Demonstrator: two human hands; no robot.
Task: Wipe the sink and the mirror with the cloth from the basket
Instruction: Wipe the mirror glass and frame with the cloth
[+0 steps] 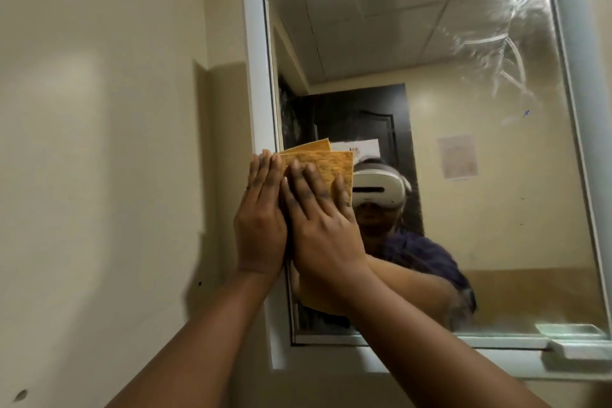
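Observation:
An orange cloth [326, 164] lies flat against the left side of the mirror [447, 109], close to its white frame [255, 60]. My right hand [318, 219] presses the cloth onto the glass with straight, spread fingers. My left hand [261, 212] lies flat beside it, fingers straight, over the cloth's left edge and the frame. The cloth's lower edge shows below my right wrist. Streaky smears cover the mirror's upper right corner. The sink is out of view.
A beige wall [99, 142] fills the left. A small white soap dish [576, 346] sits on the frame's ledge at the lower right. The mirror reflects a person with a white headset, a dark door and a paper on the far wall.

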